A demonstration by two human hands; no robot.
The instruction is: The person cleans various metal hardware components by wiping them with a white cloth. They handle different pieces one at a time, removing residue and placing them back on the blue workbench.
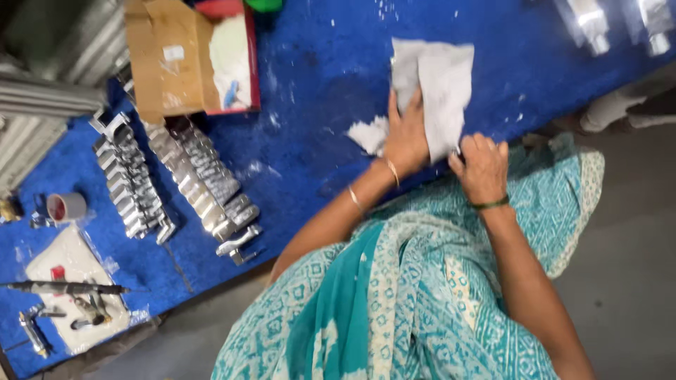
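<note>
1. Right hand [482, 167] sits at the near edge of the blue counter [310, 141], fingers curled and pinching the lower right edge of a grey cloth [440, 84].
2. Left hand [406, 137] lies flat with its palm on the same cloth, fingers spread, pressing it down. It is just left of the right hand; the two are close but not touching.
3. The cloth is folded and crumpled and runs from under both hands away toward the counter's middle. A small white scrap [368, 134] sticks out at the left hand's left side, touching the cloth.
4. Far left, near edge: a white pad [67, 271] carrying a slim dark tool [63, 288] and small metal bits.
5. Just beyond that pad: a tape roll [67, 207], grey outside with a red core.
6. Mid-left: two rows of shiny metal parts [190, 176], stacked side by side and running diagonally.
7. Far side, behind those rows: an open brown cardboard box [165, 60] with a small white label on its flap, beside a red tray [236, 56] lined with white material.
8. Far right corner: two shiny metal pieces [620, 24], blurred.
</note>
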